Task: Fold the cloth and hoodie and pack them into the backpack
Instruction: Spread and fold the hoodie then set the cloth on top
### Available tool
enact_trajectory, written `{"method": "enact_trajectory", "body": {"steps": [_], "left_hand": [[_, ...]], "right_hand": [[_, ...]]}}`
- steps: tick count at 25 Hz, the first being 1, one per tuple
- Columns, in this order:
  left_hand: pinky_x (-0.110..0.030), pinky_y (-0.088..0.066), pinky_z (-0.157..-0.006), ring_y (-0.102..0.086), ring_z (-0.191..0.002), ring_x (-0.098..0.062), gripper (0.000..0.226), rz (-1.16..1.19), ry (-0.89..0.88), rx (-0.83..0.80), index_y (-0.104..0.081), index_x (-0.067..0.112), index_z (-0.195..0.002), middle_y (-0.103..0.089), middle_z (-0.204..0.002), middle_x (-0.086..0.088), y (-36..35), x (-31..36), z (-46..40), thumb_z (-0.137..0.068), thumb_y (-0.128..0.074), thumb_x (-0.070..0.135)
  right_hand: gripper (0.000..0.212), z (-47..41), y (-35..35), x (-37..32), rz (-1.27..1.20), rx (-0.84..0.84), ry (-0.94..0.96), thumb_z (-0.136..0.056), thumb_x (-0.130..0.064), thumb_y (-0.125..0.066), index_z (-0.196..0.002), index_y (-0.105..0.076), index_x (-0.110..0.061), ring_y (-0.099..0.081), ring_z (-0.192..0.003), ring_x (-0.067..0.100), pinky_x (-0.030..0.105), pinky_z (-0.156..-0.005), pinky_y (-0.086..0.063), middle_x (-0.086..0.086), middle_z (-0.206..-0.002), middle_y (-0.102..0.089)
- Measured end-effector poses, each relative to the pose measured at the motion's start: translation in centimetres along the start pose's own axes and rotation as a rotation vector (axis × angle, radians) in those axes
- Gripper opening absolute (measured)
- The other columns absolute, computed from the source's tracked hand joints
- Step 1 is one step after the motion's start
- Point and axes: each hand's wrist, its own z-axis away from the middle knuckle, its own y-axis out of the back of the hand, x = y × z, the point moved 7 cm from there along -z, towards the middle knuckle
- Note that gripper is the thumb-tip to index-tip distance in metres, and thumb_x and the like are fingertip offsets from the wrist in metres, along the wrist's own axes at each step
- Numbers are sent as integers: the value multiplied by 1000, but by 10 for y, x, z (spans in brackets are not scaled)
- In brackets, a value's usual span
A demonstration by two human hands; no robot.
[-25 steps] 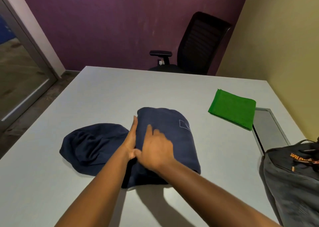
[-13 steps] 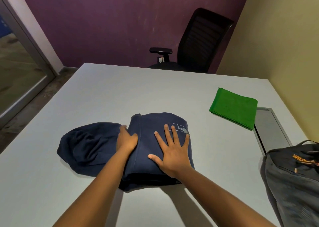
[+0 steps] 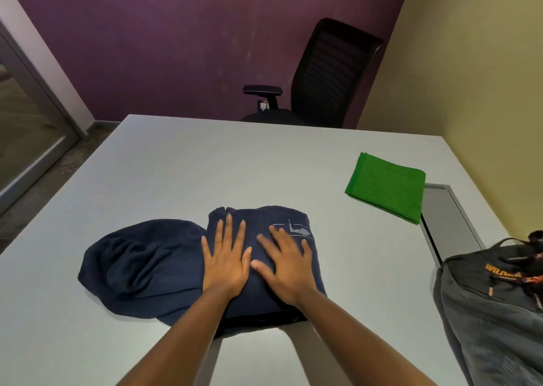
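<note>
A navy hoodie (image 3: 141,268) lies on the white table (image 3: 205,165), its body folded into a thick block and its hood spread flat to the left. My left hand (image 3: 224,259) presses flat on the folded block with straight fingers. Beside it, my right hand (image 3: 283,265) also lies flat on the block, just below a small white print. A folded green cloth (image 3: 386,187) rests at the far right of the table. The dark grey backpack (image 3: 493,312) with orange lettering stands at the right edge, near me.
A grey panel (image 3: 443,218) is set into the table between the cloth and the backpack. A black office chair (image 3: 323,77) stands behind the far table edge, by the purple wall. A glass door is at the left.
My left hand has opened from a curled grip at the block's left edge and now lies flat on top. The right hand stays flat on the fold. The view has shifted slightly.
</note>
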Motion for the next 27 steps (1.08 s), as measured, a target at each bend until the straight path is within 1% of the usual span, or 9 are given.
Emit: {"method": "enact_trajectory", "body": {"steps": [2, 5, 7, 11, 17, 21, 23, 25, 27], "left_hand": [[-51, 14, -113, 40, -133, -10, 93, 35, 6, -75, 22, 21, -142, 37, -147, 4, 4, 5, 4, -64, 39, 69], [-48, 24, -108, 44, -130, -14, 102, 55, -1, -172, 35, 22, -134, 46, -140, 5, 6, 12, 14, -51, 36, 81], [-49, 24, -107, 46, -128, -14, 105, 69, -11, -215, 38, 25, -131, 48, -138, 6, 5, 15, 17, -45, 32, 86], [-53, 23, -108, 43, -130, -17, 112, 44, -43, -256, 38, 26, -131, 49, -136, 5, 2, 27, 22, -39, 29, 90], [-53, 28, -104, 46, -128, -19, 113, 63, -119, -289, 36, 30, -132, 51, -134, 4, -6, 72, 33, -38, 27, 92], [-46, 39, -92, 51, -122, -16, 119, 107, -214, -330, 36, 27, -132, 54, -133, 2, -19, 119, 41, -36, 21, 95], [-45, 41, -89, 52, -122, -18, 120, 123, -243, -338, 36, 27, -132, 54, -132, 1, -24, 136, 44, -37, 16, 97], [-44, 41, -90, 51, -123, -18, 119, 155, -265, -331, 37, 26, -132, 54, -133, 2, -28, 142, 43, -43, 4, 97], [-47, 34, -102, 44, -131, -17, 112, 265, -276, -318, 33, 25, -135, 45, -141, 6, -27, 140, 42, -60, -17, 91]], "right_hand": [[80, -3, 20, 32, -200, 118, -343, -80, -67, -45, -145, -26, -25, -22, -141, 24, 44, -110, -24, 5, -153, -23], [109, 2, 6, 71, -544, -52, -739, -67, -60, -71, -147, -8, -22, -38, -131, 32, 45, -105, -35, 11, -146, -34], [113, 0, -6, 75, -632, -154, -750, -62, -56, -77, -145, -13, -16, -45, -125, 34, 43, -102, -40, 12, -141, -42], [99, 5, -7, 84, -625, -134, -766, -59, -51, -81, -133, -30, -8, -50, -119, 34, 45, -100, -44, 14, -133, -49], [92, 35, 12, 119, -627, -94, -813, -62, -46, -82, -129, -33, -6, -51, -117, 35, 44, -97, -45, 15, -132, -50], [90, 63, 35, 154, -690, -40, -879, -63, -42, -82, -130, -33, -7, -52, -115, 34, 45, -97, -45, 15, -131, -51], [94, 73, 49, 160, -500, -8, -881, -69, -46, -75, -140, -23, -12, -42, -126, 35, 48, -103, -37, 14, -140, -41], [83, 66, 71, 141, -119, 144, -667, -82, -48, -58, -147, -17, -16, -24, -139, 33, 51, -110, -22, 12, -150, -27], [73, 53, 74, 96, 26, 241, -303, -86, -52, -32, -148, -20, -15, -10, -144, 28, 53, -113, -9, 9, -155, -19]]}}
